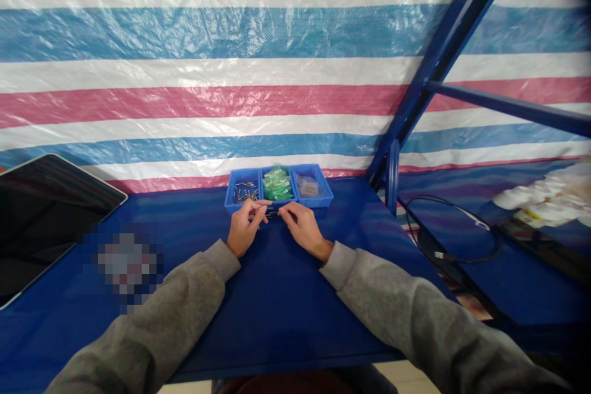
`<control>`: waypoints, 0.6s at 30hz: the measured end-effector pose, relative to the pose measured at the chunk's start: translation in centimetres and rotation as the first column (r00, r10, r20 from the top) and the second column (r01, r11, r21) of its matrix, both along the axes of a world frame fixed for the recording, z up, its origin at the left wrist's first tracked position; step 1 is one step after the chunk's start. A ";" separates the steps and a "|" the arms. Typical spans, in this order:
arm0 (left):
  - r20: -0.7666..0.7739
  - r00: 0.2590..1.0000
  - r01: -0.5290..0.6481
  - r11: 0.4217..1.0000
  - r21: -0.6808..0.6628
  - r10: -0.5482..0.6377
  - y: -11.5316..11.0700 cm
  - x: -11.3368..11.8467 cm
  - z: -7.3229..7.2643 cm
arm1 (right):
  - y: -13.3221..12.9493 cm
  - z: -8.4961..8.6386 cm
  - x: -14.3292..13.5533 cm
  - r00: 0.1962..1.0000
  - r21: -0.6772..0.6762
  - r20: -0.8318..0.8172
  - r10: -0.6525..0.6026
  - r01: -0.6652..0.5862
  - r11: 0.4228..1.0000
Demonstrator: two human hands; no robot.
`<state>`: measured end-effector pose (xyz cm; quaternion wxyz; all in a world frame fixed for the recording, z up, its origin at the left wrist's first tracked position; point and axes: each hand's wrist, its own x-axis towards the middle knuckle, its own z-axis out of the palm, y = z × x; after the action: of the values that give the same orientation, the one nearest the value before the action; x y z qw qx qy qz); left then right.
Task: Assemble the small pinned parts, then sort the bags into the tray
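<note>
My left hand [246,225] and my right hand [305,229] meet just in front of a row of three blue bins, fingertips pinched and facing each other. Between the fingertips is a thin, dark metal pin-like piece [271,213]; its exact kind is too small to tell. The left bin [227,192] contains several slender metal pieces [247,192]. Crumpled green plastic packets [277,183] fill the middle bin, rising above its rim. Small clear plastic bags [308,186] lie in the right bin [327,197]. My left hand partly covers the left bin's front edge.
The bins stand at the back of a blue table [286,308], against a striped sheet [221,104]. At left lies a dark-screened panel [41,215] beside a blurred-out patch. Right: a blue metal frame [415,104], a black cable [413,221] and white bundled items [540,200].
</note>
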<state>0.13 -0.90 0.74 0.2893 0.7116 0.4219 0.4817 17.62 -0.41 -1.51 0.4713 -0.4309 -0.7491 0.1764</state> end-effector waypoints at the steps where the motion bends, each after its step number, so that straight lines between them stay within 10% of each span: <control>1: -0.017 1.000 0.009 1.000 -0.014 -0.009 0.0 0.0 -0.1 | 0.0 0.0 0.0 1.000 -0.001 0.001 -0.002 0.002 1.000; 18: -0.260 0.965 0.023 0.976 0.215 0.035 0.2 -0.2 -0.1 | -0.3 0.2 0.0 0.999 0.008 -0.036 -0.021 0.021 1.000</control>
<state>-0.07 -0.68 0.62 0.1502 0.7950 0.4037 0.4271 17.63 -0.66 -1.29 0.4884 -0.4335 -0.7366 0.1758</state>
